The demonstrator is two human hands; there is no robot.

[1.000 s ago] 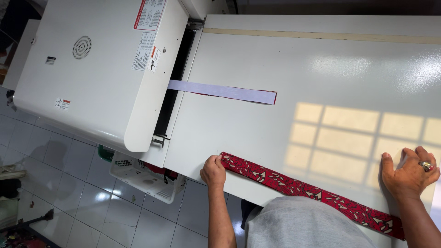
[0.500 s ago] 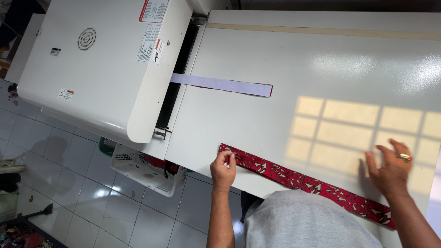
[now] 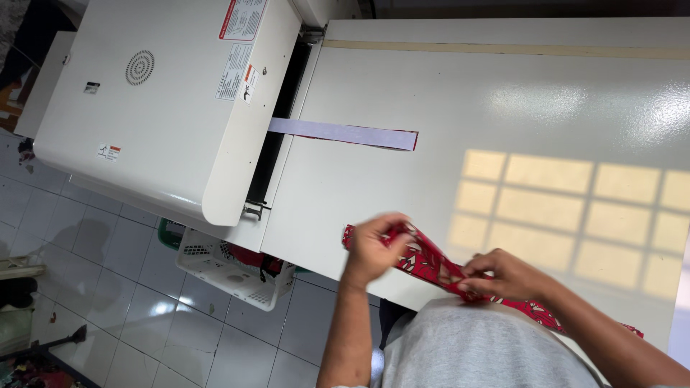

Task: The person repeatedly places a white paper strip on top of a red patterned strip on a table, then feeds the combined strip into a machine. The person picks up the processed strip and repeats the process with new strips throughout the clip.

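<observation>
Head view: looks down over a wide cream worktable (image 3: 503, 108) joined to a large white machine (image 3: 165, 108) on the person's left.
Left hand (image 3: 374, 248): fingers curled shut around the near end of a red patterned fabric strip (image 3: 431, 267), lifting that end just off the table edge.
Right hand (image 3: 503, 276): pinched closed on the same strip further along, thumb and fingertips pressing the cloth (the exact finger placement is partly blurred).
Red strip: lies along the table's near edge, close to the person's body; it runs from the left hand, bunches slightly between the two hands, then goes on under the right forearm to a far tip near the table's right corner.
Lilac strip (image 3: 343, 133): a pale, flat band lying on the table, one end tucked into the dark slot of the machine, the other end free and well apart from both hands.
Table surface: glossy, with a patch of window-shaped sunlight (image 3: 575, 215) to the right of the hands.
Basket (image 3: 230, 262): white plastic, on the tiled floor (image 3: 108, 287) below the machine's lip, with red cloth inside.
Person: grey shirt (image 3: 489, 352) at the bottom of the frame.
</observation>
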